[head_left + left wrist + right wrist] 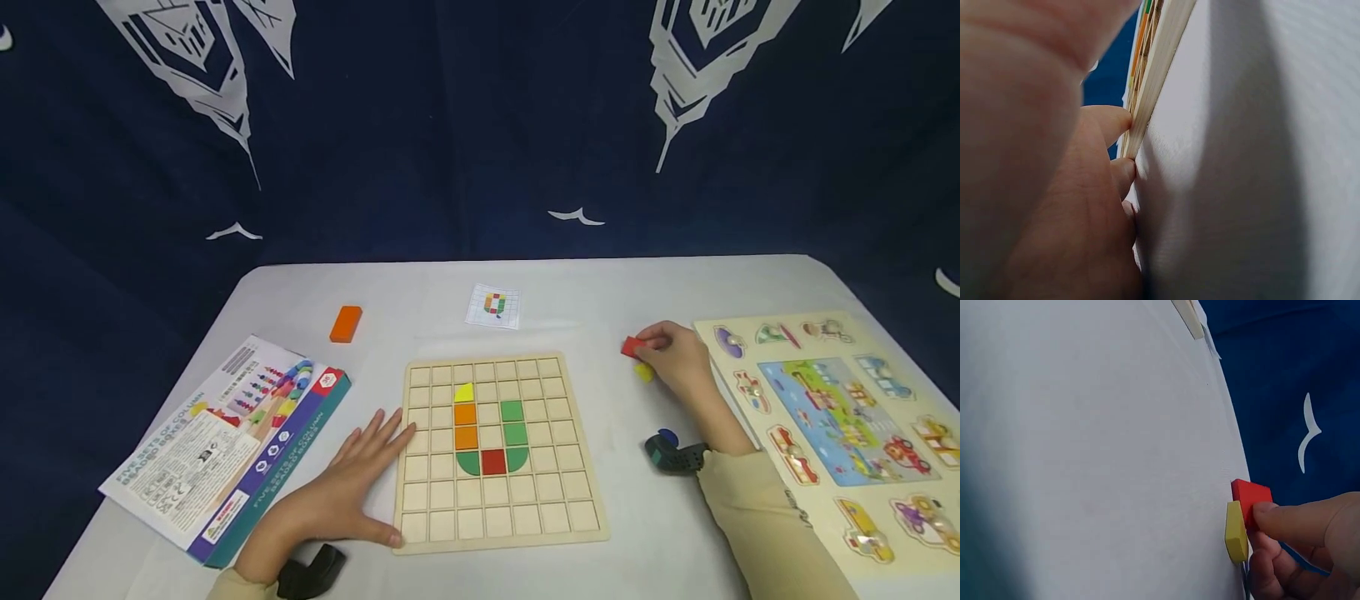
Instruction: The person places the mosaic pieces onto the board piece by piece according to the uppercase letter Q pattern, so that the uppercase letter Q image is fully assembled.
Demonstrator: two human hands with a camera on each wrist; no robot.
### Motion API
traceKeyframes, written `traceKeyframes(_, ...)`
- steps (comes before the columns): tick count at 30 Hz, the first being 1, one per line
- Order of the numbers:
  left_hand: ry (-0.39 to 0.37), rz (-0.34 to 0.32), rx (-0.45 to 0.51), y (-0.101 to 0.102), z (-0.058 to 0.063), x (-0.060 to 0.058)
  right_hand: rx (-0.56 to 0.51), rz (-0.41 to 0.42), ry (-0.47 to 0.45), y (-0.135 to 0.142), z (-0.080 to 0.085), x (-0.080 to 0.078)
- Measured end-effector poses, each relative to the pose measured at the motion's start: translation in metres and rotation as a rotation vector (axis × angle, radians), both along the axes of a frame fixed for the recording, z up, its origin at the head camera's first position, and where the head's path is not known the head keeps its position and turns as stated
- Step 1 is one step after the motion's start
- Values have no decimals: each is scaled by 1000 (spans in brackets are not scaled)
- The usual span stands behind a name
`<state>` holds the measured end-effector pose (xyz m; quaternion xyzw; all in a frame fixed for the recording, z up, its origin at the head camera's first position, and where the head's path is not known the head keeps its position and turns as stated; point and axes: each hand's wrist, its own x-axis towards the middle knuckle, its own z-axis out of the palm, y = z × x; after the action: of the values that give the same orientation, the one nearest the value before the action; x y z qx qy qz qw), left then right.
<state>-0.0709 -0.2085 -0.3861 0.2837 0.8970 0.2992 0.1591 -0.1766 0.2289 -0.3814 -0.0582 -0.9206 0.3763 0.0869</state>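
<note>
A square wooden grid board (555, 492) lies in the middle of the table. Its cells hold a yellow curved-edge piece (464, 392), two orange squares (466, 425), several green pieces (514, 433) and a red square (493, 462). My left hand (348, 483) spreads its fingers along the board's left edge, with thumb and fingertips touching it. To the right of the board, my right hand (678, 360) pinches a red square block (1250, 495) between thumb and fingers. A yellow block (1235, 532) is right beside the red one; whether the hand touches it, I cannot tell.
A small pattern card (492, 307) lies behind the board. An orange block (346, 324) sits at back left, near a box (232, 450). On the right lies a picture puzzle board (847, 417). A blue piece (667, 436) shows by the right wrist camera (675, 457).
</note>
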Motion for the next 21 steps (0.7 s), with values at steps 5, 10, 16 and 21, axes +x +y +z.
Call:
traceKeyframes(5,-4,3,1,-1,1,-1,-88,16,14,-9,9,-1)
traceKeyframes(10,-9,19,15,-3,1,0,-263,83,-21,-35,21,0)
traceKeyframes(16,-18,25,-11,-2,-2,1,-412,272,-82,-78,28,6)
traceKeyframes(21,-8,16,-7,-2,-4,0,-445,415,-146,-117,22,8)
